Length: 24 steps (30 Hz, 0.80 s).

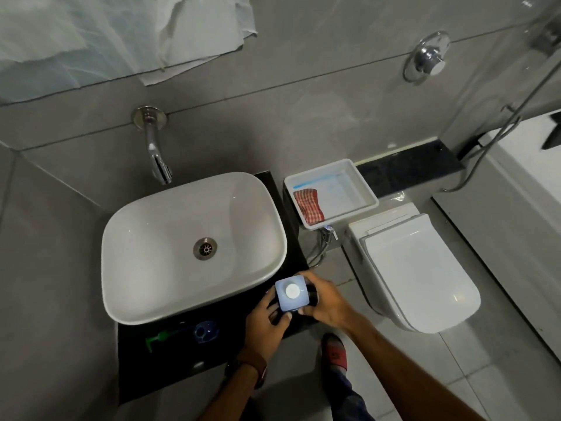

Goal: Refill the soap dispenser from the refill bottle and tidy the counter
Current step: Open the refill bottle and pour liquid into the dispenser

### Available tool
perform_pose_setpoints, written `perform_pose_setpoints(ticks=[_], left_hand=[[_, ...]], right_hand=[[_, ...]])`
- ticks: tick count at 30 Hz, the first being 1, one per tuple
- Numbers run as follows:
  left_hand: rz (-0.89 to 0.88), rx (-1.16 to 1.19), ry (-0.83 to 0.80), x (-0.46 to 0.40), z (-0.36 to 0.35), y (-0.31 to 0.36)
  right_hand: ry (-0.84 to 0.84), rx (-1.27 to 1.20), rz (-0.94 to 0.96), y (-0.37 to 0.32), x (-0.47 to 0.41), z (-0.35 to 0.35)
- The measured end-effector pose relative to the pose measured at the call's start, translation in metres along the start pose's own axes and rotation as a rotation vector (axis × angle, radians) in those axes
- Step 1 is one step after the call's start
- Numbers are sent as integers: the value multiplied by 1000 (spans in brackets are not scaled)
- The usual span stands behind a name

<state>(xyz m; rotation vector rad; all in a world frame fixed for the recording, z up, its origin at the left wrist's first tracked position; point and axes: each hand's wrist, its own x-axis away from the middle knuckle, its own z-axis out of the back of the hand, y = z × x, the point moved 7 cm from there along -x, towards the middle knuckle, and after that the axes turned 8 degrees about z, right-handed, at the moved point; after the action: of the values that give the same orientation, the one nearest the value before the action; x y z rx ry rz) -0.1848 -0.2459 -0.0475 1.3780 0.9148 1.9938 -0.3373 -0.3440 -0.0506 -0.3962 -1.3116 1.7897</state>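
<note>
A pale blue square refill bottle (296,302) with a white round cap stands on the black counter (170,372) at its front right corner, beside the basin. My left hand (265,325) grips its near left side with the thumb against the bottle. My right hand (326,302) wraps around its right side. A green pump head (156,338) lies on the counter in front of the basin, joined to a clear blue round piece (206,331) that looks like the soap dispenser seen from above. The bottle's lower body is hidden by my hands.
The white basin (145,268) fills most of the counter, with a wall spout (158,159) above it. A white tray (364,189) holding a red checked cloth (309,205) sits at the back right. A closed toilet (416,268) stands to the right, with my foot (334,350) on the tiled floor below.
</note>
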Motion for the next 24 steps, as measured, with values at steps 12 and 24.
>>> perform_pose_setpoints(ticks=[12, 24], left_hand=[[-352, -82, 9, 63, 68, 121], [-883, -40, 240, 133, 186, 338]], right_hand=[[80, -65, 196, -117, 9, 47], [165, 63, 576, -350, -28, 117]])
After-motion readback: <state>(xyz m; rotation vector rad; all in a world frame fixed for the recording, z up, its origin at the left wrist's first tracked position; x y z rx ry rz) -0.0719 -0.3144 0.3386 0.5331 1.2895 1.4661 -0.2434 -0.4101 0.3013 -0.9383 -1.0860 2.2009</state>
